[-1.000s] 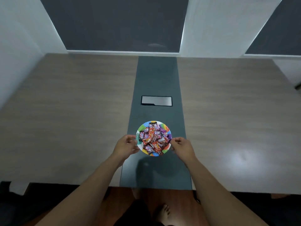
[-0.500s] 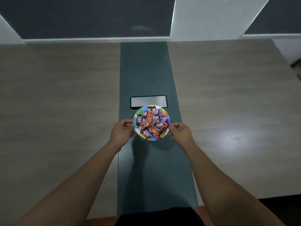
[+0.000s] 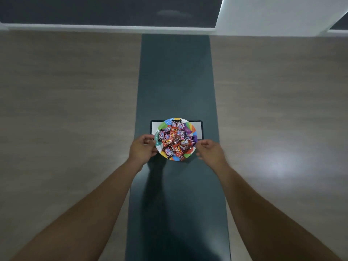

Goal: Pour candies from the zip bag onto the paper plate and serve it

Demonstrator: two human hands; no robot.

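**Q:** What has moved since the earlier frame?

**A:** The round multicoloured paper plate [image 3: 189, 128] has travelled farther from me along the dark grey-green centre strip [image 3: 176, 81] of the wood-grain table [image 3: 66, 95]. It used to sit short of the pale rectangular inset panel [image 3: 198, 129]; now its far half overlaps that panel.

**Q:** Where are the candies?

**A:** The heap of red, pink and dark wrapped candies [image 3: 176, 141] lies on the plate, filling its middle and leaving the coloured rim showing.

**Q:** How do your hands stand?

**A:** My left hand [image 3: 142, 149] pinches the plate's left edge, fingers curled against the rim. My right hand [image 3: 211, 150] is at the right edge, fingers loosely curled; whether it grips the rim or only lies just beside it I cannot tell. Both forearms reach forward over the strip.

**Q:** Is the plate resting on the table?

**A:** I cannot tell; a shadow lies below its near edge.
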